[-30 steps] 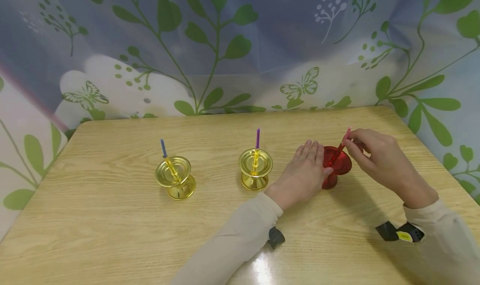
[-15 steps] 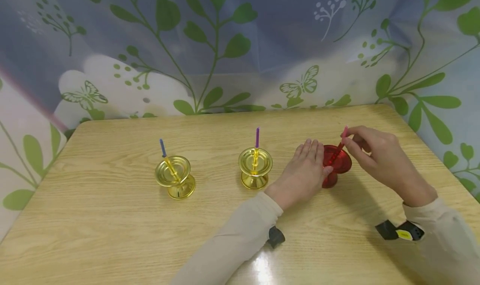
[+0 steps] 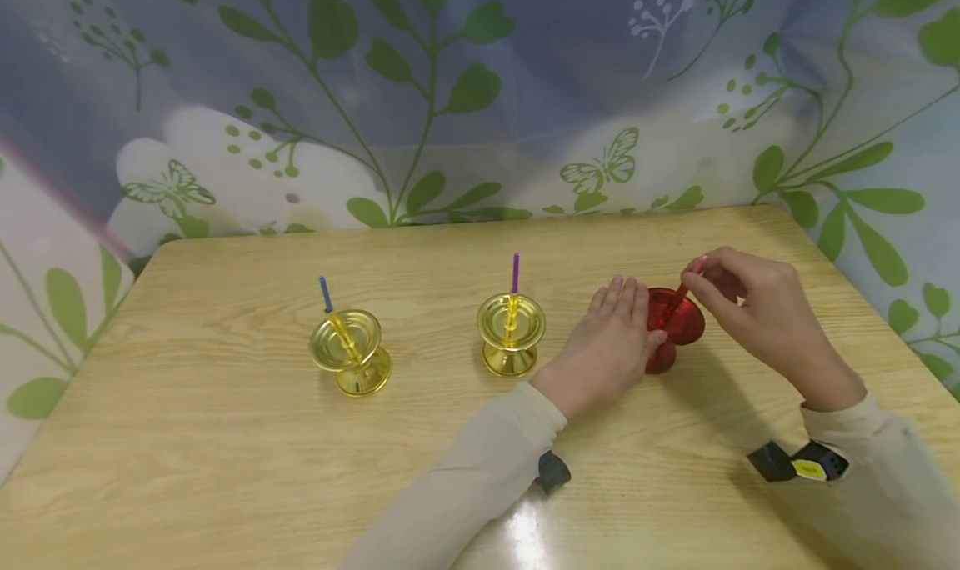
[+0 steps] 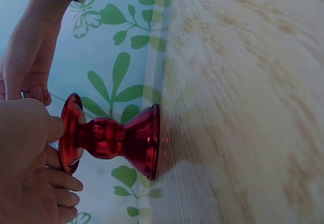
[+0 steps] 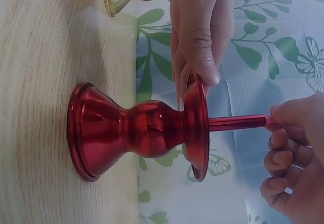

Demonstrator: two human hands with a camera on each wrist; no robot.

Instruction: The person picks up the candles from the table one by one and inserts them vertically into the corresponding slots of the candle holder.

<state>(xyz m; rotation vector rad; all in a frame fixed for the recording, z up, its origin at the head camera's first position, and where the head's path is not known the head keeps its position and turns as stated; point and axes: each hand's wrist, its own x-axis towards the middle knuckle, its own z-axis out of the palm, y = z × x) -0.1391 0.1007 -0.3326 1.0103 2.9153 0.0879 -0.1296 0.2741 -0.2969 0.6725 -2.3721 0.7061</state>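
A red metallic candle holder stands upright on the table at the right, its waisted stem and flared base clear in the right wrist view. My left hand holds its dish by the rim, the thumb over the edge and the fingers along the side. From the dish rises a slim red tube, leaning right in the head view. At its top, my right hand pinches a thin pink candle between thumb and forefinger; the candle's lower end is hidden in the tube.
Two gold candle holders stand to the left on the wooden table. The middle one bears a purple candle, the far-left one a blue candle. A leaf-patterned cloth hangs behind the table.
My right fingers have shifted slightly on the pink candle and moved a little down along it. My left hand stays at the red rim; the gold holders have not moved.
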